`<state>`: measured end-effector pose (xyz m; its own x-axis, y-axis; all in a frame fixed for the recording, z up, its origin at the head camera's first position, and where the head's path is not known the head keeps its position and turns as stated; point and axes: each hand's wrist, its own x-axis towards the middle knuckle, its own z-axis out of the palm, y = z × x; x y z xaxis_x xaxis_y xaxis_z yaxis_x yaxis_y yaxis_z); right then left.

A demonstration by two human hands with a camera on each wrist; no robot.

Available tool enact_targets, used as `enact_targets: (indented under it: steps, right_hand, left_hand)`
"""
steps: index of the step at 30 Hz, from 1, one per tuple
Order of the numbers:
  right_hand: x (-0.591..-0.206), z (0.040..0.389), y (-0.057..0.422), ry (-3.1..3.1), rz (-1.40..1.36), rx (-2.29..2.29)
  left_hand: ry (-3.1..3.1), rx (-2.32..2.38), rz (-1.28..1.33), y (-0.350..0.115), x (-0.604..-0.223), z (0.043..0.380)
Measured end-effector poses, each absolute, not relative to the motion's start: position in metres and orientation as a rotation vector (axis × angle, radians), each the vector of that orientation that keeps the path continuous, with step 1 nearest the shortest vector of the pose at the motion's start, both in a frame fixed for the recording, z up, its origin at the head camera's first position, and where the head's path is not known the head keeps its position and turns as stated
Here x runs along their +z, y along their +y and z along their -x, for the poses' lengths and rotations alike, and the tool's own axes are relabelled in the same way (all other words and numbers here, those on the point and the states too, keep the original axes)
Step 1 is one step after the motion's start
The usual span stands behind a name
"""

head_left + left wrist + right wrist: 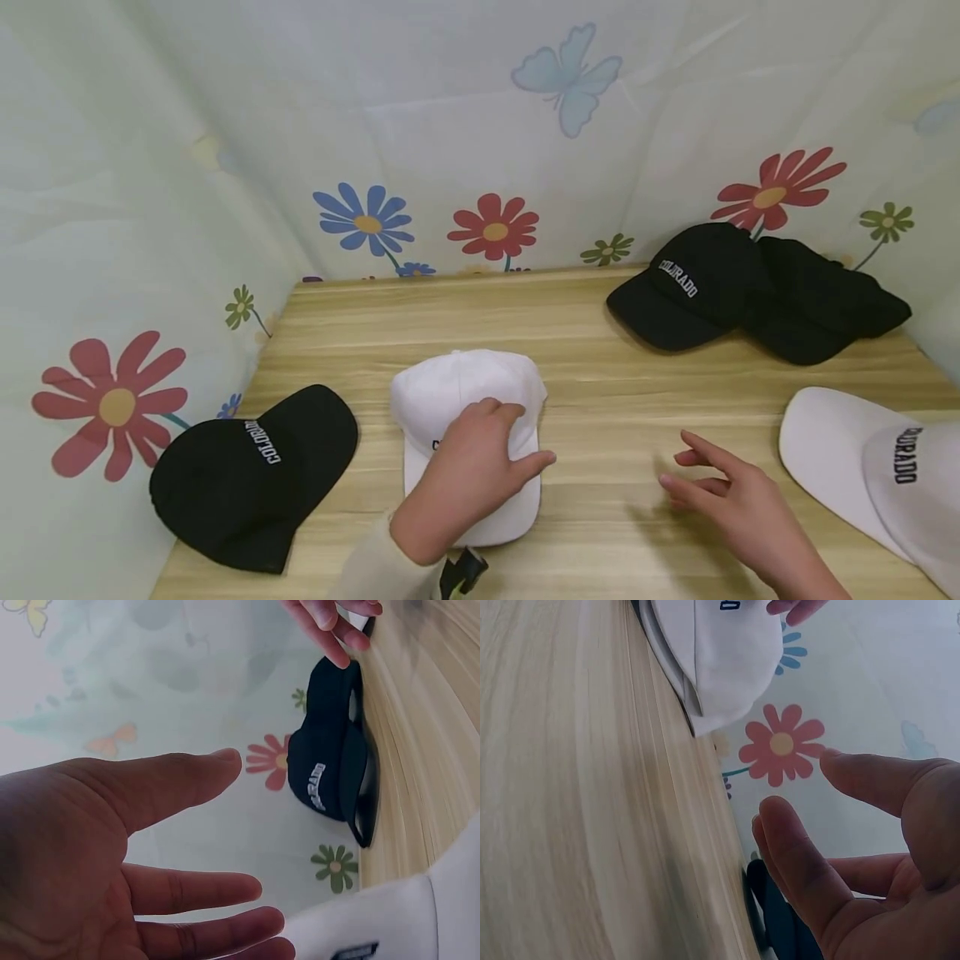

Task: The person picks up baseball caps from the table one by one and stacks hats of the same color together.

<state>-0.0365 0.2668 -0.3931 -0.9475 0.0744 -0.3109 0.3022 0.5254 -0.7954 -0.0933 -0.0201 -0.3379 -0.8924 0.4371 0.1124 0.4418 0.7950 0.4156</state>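
Observation:
A white cap [442,387] with dark lettering lies near the middle of the wooden table, its brim toward me. Over it is my left hand [476,458], hiding most of the lettering; its thumb and fingers are spread with nothing between them. The left wrist view shows this hand's palm [67,847] beside the white crown [397,911]. To the right, my right hand [738,504] hovers above the table, fingers loosely bent and thumb apart, holding nothing. The right wrist view has its fingers [787,840] well away from the white cap [735,667].
A black COLORADO cap [225,483] lies at the left. Two black caps [697,275] sit together at the back right, one partly behind the other. Another white cap [832,450] stands at the right edge, partly out of view. A flower-printed curtain [450,108] surrounds the table [600,517].

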Motion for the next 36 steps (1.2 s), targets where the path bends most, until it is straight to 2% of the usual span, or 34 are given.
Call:
enact_targets:
  steps: [16,36]
  right_hand:
    - [-0.405,0.023,0.286,2.471,-0.472,-1.396]
    - [-0.422,0.011,0.3,2.288,-0.763,-1.477]
  left_hand:
    - [-2.969,-0.442,1.02,0.04,-0.349,0.117]
    - [-3.002,-0.184,1.071,0.109,-0.38,0.14]
